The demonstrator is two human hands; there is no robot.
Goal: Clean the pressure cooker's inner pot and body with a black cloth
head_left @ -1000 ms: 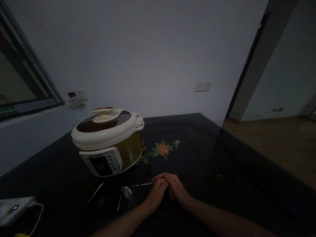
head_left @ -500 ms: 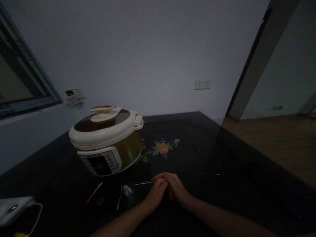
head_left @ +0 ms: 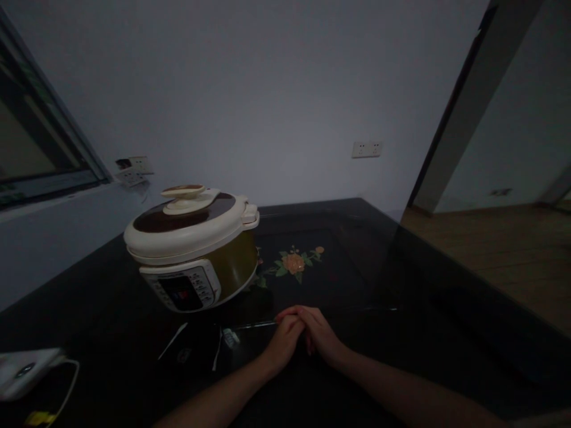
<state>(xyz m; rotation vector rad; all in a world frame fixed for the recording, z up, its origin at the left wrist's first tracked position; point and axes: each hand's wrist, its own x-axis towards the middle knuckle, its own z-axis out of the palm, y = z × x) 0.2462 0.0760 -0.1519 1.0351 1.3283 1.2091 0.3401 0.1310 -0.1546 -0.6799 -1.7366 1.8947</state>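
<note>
My left hand [head_left: 285, 340] and my right hand [head_left: 322, 336] rest together on the dark tabletop [head_left: 357, 368], clasped with fingers folded over one another. The right hand's fingers lie across the left's, so part of the left fingers is hidden. No object shows in either hand. Beyond them is an inlaid flower design [head_left: 293, 263] in the table surface. To the left stands an electric pressure cooker [head_left: 191, 249] with a cream lid, olive body and front control panel; its lid is on.
Before the cooker lies a black pouch-like item [head_left: 191, 348] beside a small pale object [head_left: 231, 337]. A white device [head_left: 29, 371] with a cord sits at the left edge, near something yellow [head_left: 40, 418]. Wall sockets [head_left: 366, 149] are behind the table. A window [head_left: 40, 119] is on the left.
The view has tilted very slightly, so the table things sit a little higher in the picture. Both hands stay clasped in the same place.
</note>
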